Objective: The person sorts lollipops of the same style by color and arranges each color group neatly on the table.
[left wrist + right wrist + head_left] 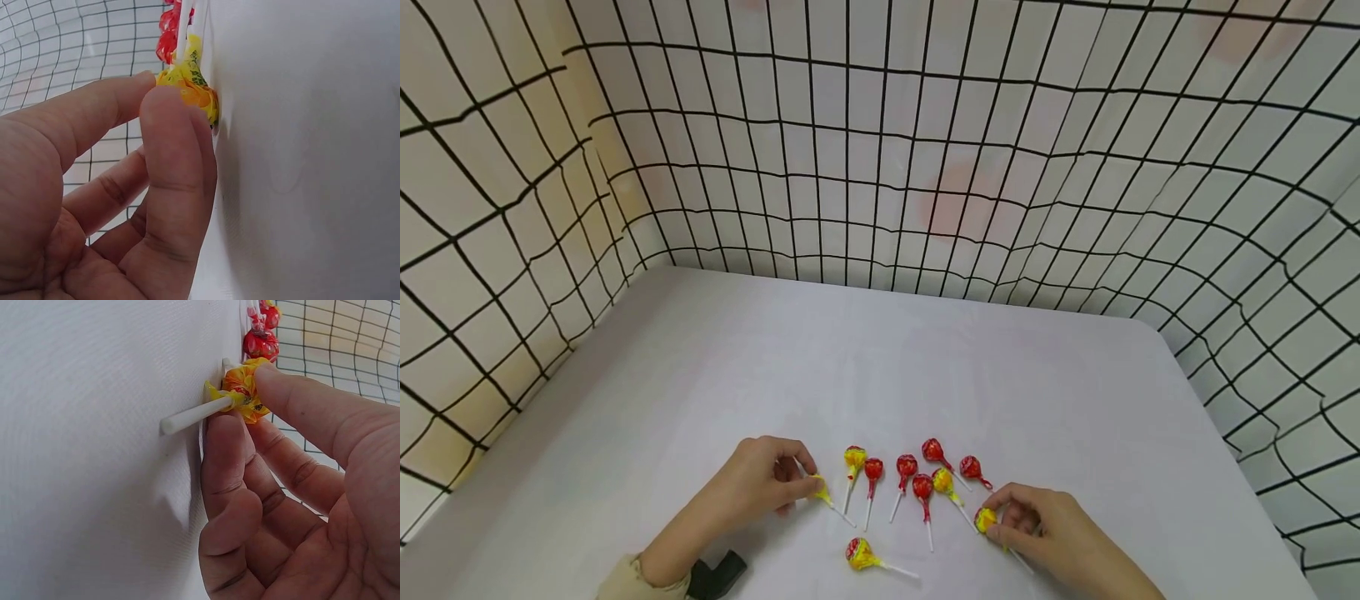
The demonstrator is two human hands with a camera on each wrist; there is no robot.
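On the white desk (880,367), the left hand (772,477) pinches one yellow lollipop (821,487) and the right hand (1041,523) a second lollipop (984,520), with red lollipops (922,485) between. The step looks like positioning (or picking up, hard to tell); the next move calls for a light grip. The right wrist view reveals the wrapper neck (237,399), largely thumb-hidden in the head view.

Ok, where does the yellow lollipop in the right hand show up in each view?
Head: yellow lollipop low, right of centre, in the right hand.
Left wrist: not seen in it.
Right wrist: yellow lollipop above centre, white stick pointing left and down.
Shared landmark: black grid, visible in all three.
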